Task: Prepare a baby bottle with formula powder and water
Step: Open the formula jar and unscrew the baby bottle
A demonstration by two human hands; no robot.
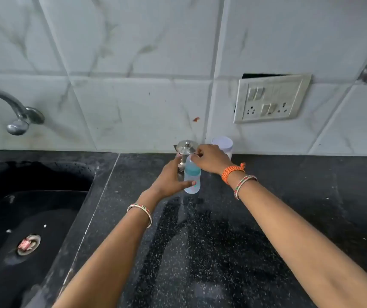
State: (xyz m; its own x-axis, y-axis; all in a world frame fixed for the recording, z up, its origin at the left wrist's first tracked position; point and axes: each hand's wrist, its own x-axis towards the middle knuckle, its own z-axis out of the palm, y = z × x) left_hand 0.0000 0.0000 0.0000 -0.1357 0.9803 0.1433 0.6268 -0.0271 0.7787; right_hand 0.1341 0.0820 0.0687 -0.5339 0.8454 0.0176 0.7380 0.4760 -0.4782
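Note:
A small clear baby bottle (pixel 192 176) with a pale blue collar stands upright on the black speckled counter (pixel 211 230), near the back wall. My left hand (pixel 170 177) wraps around its lower body from the left. My right hand (pixel 210 158) grips the bottle's top from the right, hiding the cap. Just behind the bottle stands a steel jug with a knobbed lid (pixel 185 147). A white container with a white lid (pixel 222 144) stands against the wall behind my right hand. What is inside the bottle I cannot tell.
A black sink (pixel 29 218) with a steel drain lies to the left, under a steel tap (pixel 16 116) on the wall. A switch and socket plate (pixel 271 98) is set in the tiled wall at the right.

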